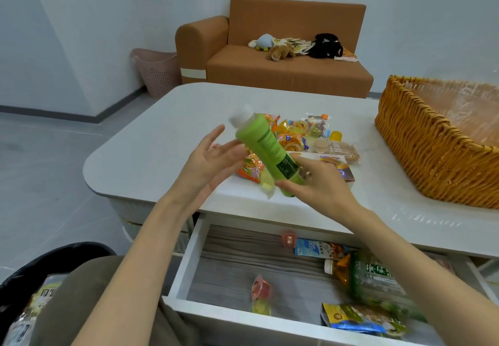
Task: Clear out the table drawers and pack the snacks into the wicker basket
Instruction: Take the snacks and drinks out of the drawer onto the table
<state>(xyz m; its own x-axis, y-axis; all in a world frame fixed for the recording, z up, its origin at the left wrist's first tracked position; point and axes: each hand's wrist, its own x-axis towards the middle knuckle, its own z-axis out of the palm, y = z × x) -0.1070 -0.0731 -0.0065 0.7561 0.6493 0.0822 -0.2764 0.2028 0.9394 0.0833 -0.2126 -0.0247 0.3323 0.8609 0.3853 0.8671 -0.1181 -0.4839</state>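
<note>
My right hand [317, 183] grips the lower end of a green bottle [266, 145] with a white cap, tilted up and to the left above the white table [151, 140]. Beside the bottle's middle, my left hand [209, 162] is spread with straight fingers that touch or nearly touch it. A pile of snack packets [302, 134] lies on the table behind the bottle. At the right stands the wicker basket [421, 143], lined with thin plastic. Below, the open drawer [229, 262] holds jelly cups [260, 289], a blue packet [318, 248], a bottle [340, 267] and snack bags [361, 316].
A black-lined bin [40, 267] with wrappers sits at the lower left by my knee. An orange sofa [270, 67] with plush toys stands behind the table, and a pink laundry basket [159, 70] sits beside it.
</note>
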